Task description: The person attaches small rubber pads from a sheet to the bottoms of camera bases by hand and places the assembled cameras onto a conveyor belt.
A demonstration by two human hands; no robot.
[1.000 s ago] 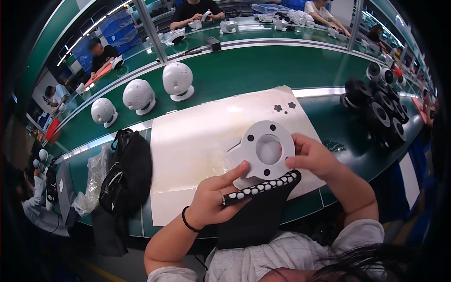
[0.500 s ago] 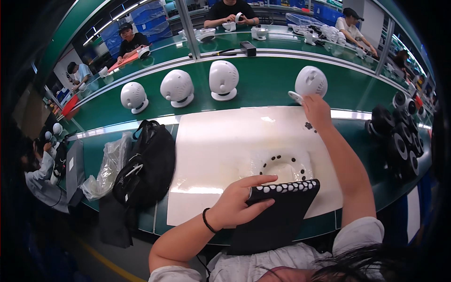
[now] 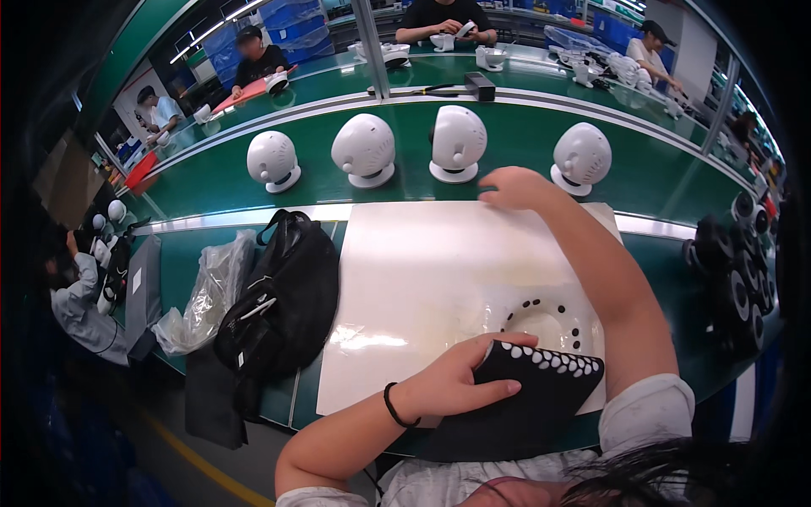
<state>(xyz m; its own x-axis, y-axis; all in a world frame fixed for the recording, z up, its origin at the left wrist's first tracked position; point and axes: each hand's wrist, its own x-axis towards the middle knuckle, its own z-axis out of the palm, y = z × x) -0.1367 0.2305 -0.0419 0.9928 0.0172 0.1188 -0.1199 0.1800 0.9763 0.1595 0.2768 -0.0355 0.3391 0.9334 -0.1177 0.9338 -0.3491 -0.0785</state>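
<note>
My left hand (image 3: pixel 460 380) grips a black sheet (image 3: pixel 528 397) with rows of white round dots along its far edge, fingers on top and thumb on the near face. My right hand (image 3: pixel 517 188) reaches over the far edge of a white mat (image 3: pixel 405 253), fingers bent and slightly apart, with nothing visible between them. It is nearest to a white rounded device (image 3: pixel 458 144) on a round base. Another such device (image 3: pixel 583 154) stands upright right of that hand. Two more, one at left (image 3: pixel 272 158) and one beside it (image 3: pixel 363 145), stand in the same row.
Small black dots form a ring (image 3: pixel 541 317) on the mat. Left of it lie a black bag (image 3: pixel 287 296) and a clear plastic bag (image 3: pixel 207 296). Black round parts (image 3: pixel 743 262) are piled at right. A metal post (image 3: pixel 370 51) rises beyond; other people sit across the bench.
My right hand has let go of the rightmost device, which was tilted and now stands upright, and has moved left. My left hand still holds the black sheet. The view has shifted slightly.
</note>
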